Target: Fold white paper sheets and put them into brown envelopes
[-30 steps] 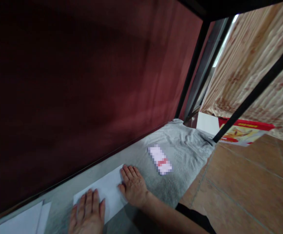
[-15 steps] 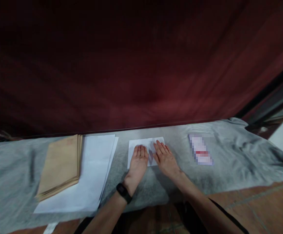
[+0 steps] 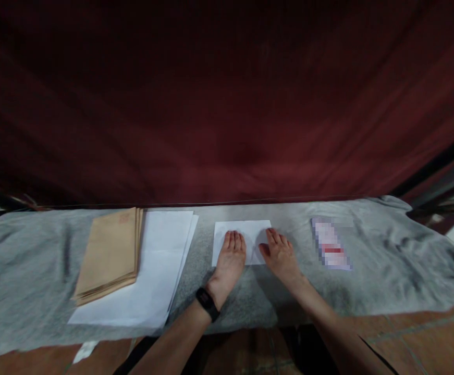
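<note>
A small folded white paper (image 3: 244,230) lies on a grey cloth (image 3: 387,260) in the middle of the view. My left hand (image 3: 230,260) rests flat on the paper's left half, fingers stretched out, a black band on the wrist. My right hand (image 3: 282,256) lies flat on the paper's right edge, fingers spread. Neither hand holds anything.
A stack of brown envelopes (image 3: 111,255) lies on large white sheets (image 3: 156,276) to the left. A pixelated white and red card (image 3: 331,245) lies to the right. A dark red curtain (image 3: 227,104) hangs behind. Tiled floor (image 3: 426,338) shows in front.
The view swung from a tilted look at the right end to a level look at the whole cloth. Both hands stay flat on the paper; my right hand slid slightly right.
</note>
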### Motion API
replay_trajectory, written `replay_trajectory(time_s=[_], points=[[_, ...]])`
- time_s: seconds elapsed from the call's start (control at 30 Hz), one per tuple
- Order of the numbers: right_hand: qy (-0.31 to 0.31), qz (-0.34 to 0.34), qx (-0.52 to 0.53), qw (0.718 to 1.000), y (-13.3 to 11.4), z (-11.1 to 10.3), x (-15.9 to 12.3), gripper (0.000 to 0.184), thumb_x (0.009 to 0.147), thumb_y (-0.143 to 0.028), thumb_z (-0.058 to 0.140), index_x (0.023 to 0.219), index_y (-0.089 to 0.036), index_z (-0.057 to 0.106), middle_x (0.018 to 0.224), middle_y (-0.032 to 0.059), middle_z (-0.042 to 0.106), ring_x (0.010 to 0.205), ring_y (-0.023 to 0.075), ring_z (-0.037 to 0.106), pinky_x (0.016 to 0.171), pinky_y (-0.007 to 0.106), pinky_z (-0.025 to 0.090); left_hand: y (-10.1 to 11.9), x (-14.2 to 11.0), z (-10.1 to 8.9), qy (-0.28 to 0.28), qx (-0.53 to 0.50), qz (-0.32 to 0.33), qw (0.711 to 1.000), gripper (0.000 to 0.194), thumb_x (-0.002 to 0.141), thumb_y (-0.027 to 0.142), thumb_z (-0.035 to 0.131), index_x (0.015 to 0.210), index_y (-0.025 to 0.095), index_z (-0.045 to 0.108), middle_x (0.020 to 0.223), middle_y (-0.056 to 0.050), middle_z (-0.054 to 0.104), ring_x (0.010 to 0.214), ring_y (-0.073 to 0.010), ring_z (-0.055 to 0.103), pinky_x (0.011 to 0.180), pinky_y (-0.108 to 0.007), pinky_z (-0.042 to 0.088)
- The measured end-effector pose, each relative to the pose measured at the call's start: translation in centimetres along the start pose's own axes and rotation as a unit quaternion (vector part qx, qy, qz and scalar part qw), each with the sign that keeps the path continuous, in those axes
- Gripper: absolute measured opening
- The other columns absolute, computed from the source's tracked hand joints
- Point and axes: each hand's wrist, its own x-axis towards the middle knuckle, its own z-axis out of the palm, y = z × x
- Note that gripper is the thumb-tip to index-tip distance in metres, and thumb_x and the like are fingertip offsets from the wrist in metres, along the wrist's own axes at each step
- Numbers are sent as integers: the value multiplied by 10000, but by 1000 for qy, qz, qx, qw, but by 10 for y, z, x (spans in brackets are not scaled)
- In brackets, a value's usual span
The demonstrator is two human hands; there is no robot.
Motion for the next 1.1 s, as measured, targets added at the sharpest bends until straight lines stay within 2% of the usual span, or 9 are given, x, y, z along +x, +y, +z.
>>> replay_trajectory(time_s=[0.2, 0.43, 0.57, 0.7, 0.8, 0.9, 0.97, 1.03, 1.1], points=[[12, 97, 83, 992, 9, -3, 7, 420, 937, -298, 526, 1311, -111, 547, 1097, 161, 668, 983, 259, 655, 860, 336, 501, 0, -2, 0, -8, -20, -14, 1000, 544, 899, 8, 329, 1419, 1, 488, 1453, -272, 518, 1371, -315, 494, 1151, -504, 381], [-51, 133, 239, 960, 19, -12, 22, 203, 893, -282, 517, 812, -199, 683, 713, 16, 675, 720, 204, 667, 629, 264, 453, -10, -2, 1, 1, -62, -53, 997, 542, 917, 17, 348, 1416, 124, 531, 1488, -181, 518, 1348, -278, 521, 1079, -445, 453], [-13, 148, 223, 963, 25, -14, 21, 136, 860, -249, 561, 889, -192, 681, 863, 54, 710, 833, 215, 685, 712, 271, 473, -7, -3, -2, 22, -108, -84, 990, 456, 1003, 243, 370, 1414, 138, 534, 1478, -162, 537, 1341, -280, 525, 1103, -470, 423], [-23, 174, 244, 954, 29, -15, 19, 145, 838, -255, 598, 939, -190, 680, 876, 81, 718, 910, 242, 684, 773, 299, 474, 7, -7, -4, 39, -131, -74, 988, 539, 991, 429, 411, 1447, 155, 498, 1548, -151, 451, 1405, -325, 445, 1134, -556, 365], [-46, 182, 292, 938, 29, -15, 19, 97, 815, -244, 595, 788, -195, 675, 740, 45, 688, 804, 230, 668, 700, 292, 459, 15, -12, -3, 45, -142, -49, 988, 663, 942, 551, 462, 1462, 141, 476, 1563, -174, 419, 1439, -364, 383, 1143, -625, 314], [-67, 171, 340, 922, 25, -17, 20, 235, 797, -263, 610, 570, -202, 594, 561, -5, 589, 638, 188, 613, 598, 268, 430, 20, -15, -2, 45, -148, -44, 987, 789, 880, 642, 510, 1481, 136, 449, 1558, -200, 416, 1449, -393, 356, 1140, -666, 282], [-76, 160, 373, 911, 21, -21, 23, 286, 814, -314, 612, 554, -198, 585, 530, -20, 561, 590, 168, 585, 559, 255, 423, 22, -15, -3, 42, -156, -43, 986, 828, 854, 647, 542, 1496, 138, 425, 1560, -203, 411, 1452, -395, 352, 1137, -672, 282], [-74, 158, 426, 888, 17, -29, 26, 295, 843, -403, 598, 647, -187, 635, 579, -13, 600, 599, 165, 591, 557, 254, 446, 24, -14, -5, 49, -172, -51, 983, 813, 853, 600, 562, 1503, 136, 411, 1558, -200, 414, 1444, -384, 371, 1137, -650, 308], [-56, 160, 522, 836, 12, -40, 28, 343, 838, -507, 609, 761, -178, 666, 673, 10, 654, 645, 172, 617, 596, 268, 488, 23, -11, -12, 71, -206, -75, 973, 699, 902, 490, 522, 1493, 129, 426, 1532, -190, 459, 1410, -350, 436, 1125, -581, 374]])
